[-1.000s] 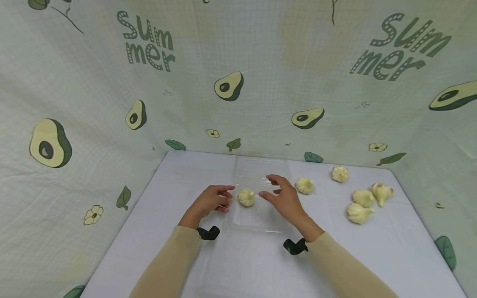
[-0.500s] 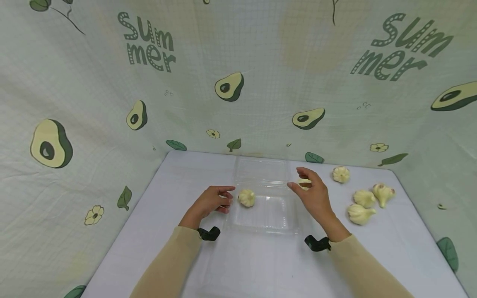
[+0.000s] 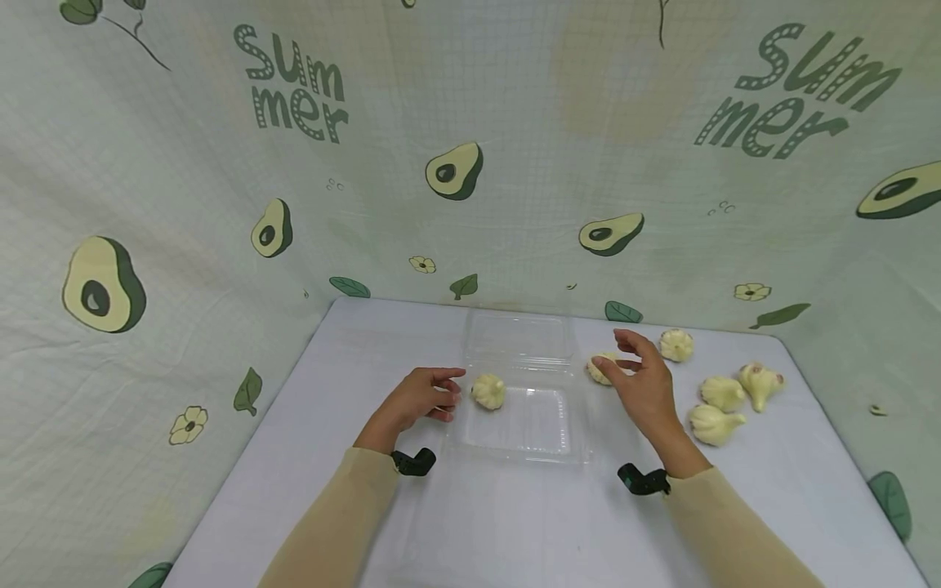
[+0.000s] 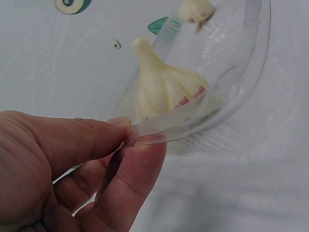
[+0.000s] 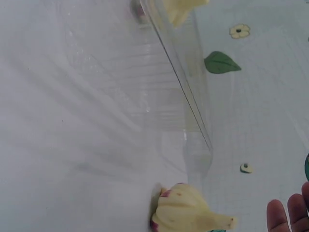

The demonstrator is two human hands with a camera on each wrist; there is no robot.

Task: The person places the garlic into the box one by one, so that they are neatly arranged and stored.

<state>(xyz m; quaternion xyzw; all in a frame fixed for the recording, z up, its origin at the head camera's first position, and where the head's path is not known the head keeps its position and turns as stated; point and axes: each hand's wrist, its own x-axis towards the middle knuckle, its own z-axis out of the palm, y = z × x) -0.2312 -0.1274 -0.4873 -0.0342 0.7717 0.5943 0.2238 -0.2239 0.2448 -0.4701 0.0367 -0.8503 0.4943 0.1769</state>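
A clear plastic clamshell container [image 3: 522, 416] lies unfolded on the table, its lid [image 3: 519, 336] toward the back. Inside its tray, at the left, sits one garlic bulb [image 3: 488, 392], seen upright in the left wrist view. My left hand [image 3: 417, 402] pinches the tray's left rim [image 4: 178, 126] between thumb and fingers. My right hand [image 3: 645, 394] is beyond the container's right side, thumb and fingers spread over a second garlic bulb [image 3: 599, 372]. The right wrist view has that bulb [image 5: 181, 210] standing on the table, with fingertips [image 5: 276, 215] apart from it.
Several more garlic bulbs lie at the right: one [image 3: 676, 345] near the back edge, and a cluster with a bulb [image 3: 715, 425] at its front. A cloth curtain [image 3: 522, 163] printed with avocados hangs behind the white table [image 3: 515, 523].
My right hand has moved right, from above the container to the garlic bulb beside it. The left hand stays at the left rim, and the bulb in the tray has kept its place.
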